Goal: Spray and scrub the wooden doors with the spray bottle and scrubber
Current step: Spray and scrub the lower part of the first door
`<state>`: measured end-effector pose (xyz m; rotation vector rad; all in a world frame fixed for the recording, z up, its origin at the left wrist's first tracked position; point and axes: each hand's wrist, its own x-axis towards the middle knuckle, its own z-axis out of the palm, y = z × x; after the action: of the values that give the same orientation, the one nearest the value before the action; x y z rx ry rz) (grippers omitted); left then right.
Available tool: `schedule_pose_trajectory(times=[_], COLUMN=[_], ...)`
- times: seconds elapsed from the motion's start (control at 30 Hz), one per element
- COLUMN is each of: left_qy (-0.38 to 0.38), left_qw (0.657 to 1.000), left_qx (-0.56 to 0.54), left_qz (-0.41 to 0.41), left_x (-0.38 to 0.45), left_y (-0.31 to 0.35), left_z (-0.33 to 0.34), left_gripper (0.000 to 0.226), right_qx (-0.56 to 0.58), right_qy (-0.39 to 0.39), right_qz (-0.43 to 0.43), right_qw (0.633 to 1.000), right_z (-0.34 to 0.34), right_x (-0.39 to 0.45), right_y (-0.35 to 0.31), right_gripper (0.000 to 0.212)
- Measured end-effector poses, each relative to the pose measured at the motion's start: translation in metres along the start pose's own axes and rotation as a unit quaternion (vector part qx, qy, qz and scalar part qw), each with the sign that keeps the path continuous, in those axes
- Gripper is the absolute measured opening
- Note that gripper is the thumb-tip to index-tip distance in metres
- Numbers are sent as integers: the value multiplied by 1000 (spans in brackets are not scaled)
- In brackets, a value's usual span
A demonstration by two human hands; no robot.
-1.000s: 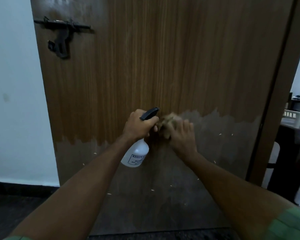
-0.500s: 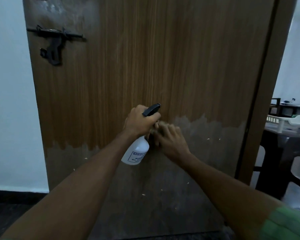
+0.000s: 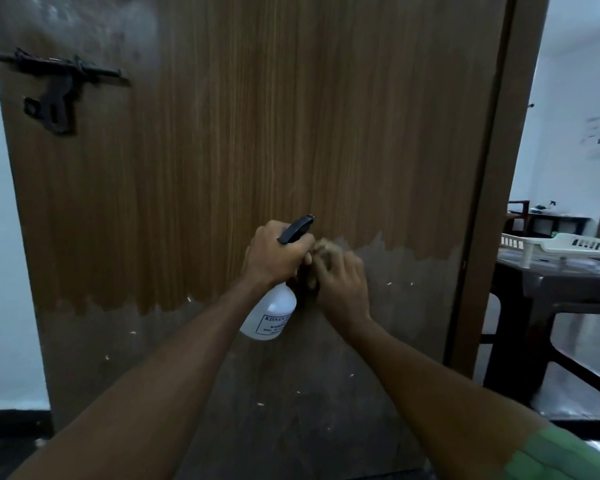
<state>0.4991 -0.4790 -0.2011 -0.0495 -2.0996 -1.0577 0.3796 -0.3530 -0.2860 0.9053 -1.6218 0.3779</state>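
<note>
The left hand grips the neck of a white plastic spray bottle with a black trigger head, held close against the brown wood-grain door. Its label reads "KISSAN"; the smaller lines are illegible. Just beside it, the right hand presses a tan scrubber to the door with curled fingers, at the edge of the worn grey lower part.

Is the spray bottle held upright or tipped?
Roughly upright, leaning slightly: the spray bottle hangs body-down from the left hand, with its black nozzle on top, angled up toward the wooden door.
</note>
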Motion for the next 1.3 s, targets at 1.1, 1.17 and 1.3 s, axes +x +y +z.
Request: schedule_pose_trajectory(times=[1.1, 1.17, 1.3], left_qy=[-52, -59, -74], left_qw=[998, 997, 997], left_qx=[23, 32, 33], left_qz=[-23, -23, -17], left_x=[2, 1, 1], left_y=[-5, -2, 2], left_z=[60, 68, 86], left_gripper=[31, 33, 34], right_qx=[-50, -62, -39], right_qy=[22, -41, -105], right_qz=[137, 27, -31], right_qw=[989, 997, 993], right_z=[-21, -21, -26], right_x=[-12, -76, -87], right_y=[73, 79, 104], right_gripper=[28, 44, 53])
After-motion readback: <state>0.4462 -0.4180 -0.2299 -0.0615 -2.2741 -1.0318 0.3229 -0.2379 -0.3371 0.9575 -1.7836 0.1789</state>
